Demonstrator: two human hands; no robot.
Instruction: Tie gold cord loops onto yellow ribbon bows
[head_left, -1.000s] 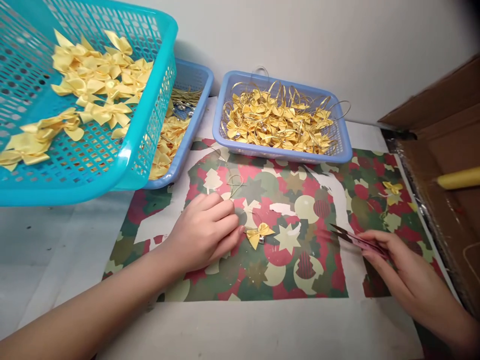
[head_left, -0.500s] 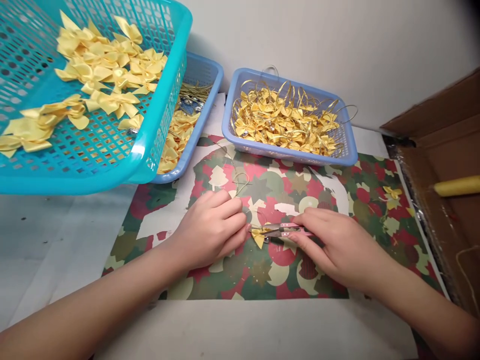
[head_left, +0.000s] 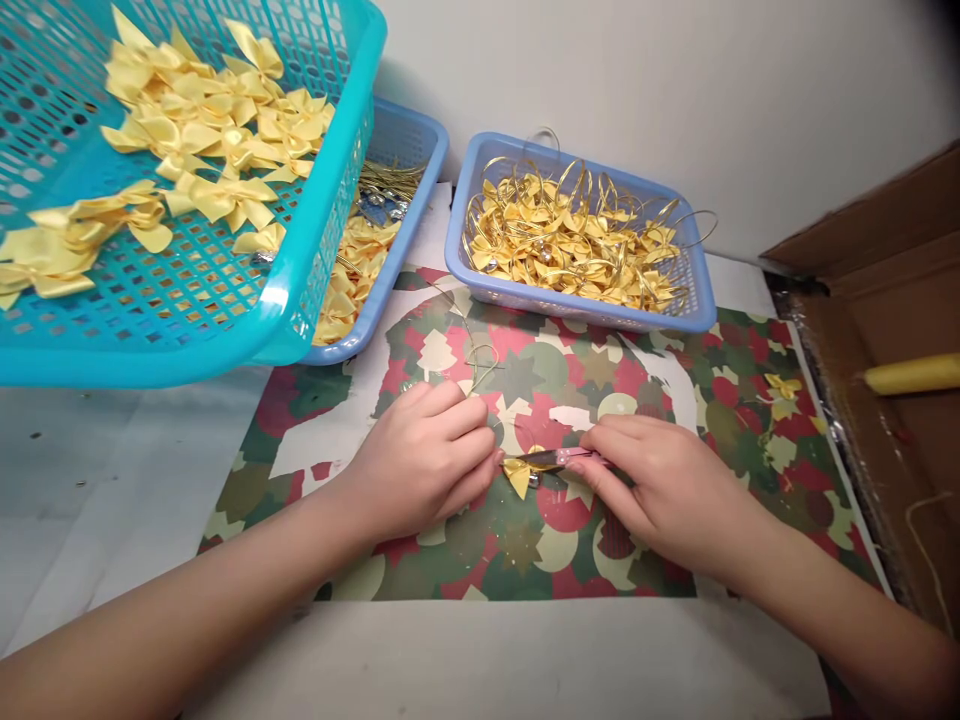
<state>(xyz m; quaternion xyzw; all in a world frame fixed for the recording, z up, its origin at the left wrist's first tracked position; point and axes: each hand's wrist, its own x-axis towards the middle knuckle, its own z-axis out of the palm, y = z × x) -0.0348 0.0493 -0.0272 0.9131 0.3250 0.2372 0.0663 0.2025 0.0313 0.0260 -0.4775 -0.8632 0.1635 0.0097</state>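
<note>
My left hand point(head_left: 431, 455) is closed, its fingertips pinching the left side of a yellow ribbon bow point(head_left: 517, 475). A small silvery bell point(head_left: 534, 479) sits against the bow's right side. My right hand point(head_left: 652, 475) grips pink-handled thread snips point(head_left: 559, 457), whose dark blades lie together across the top of the bow. A thin gold cord point(head_left: 482, 358) loops on the patterned sheet just beyond my left hand. What exactly lies between the blades is too small to make out.
A turquoise basket point(head_left: 150, 367) of yellow bows overhangs a blue basket point(head_left: 424, 200) with bows and gold cords at left. Another blue basket point(head_left: 585, 310) holds corded bows at the back. A loose bow point(head_left: 784, 387) lies right, beside a cardboard box point(head_left: 885, 290).
The snips' blades, apart before, have closed over the bow as my right hand squeezed. My left hand has stayed nearly in place.
</note>
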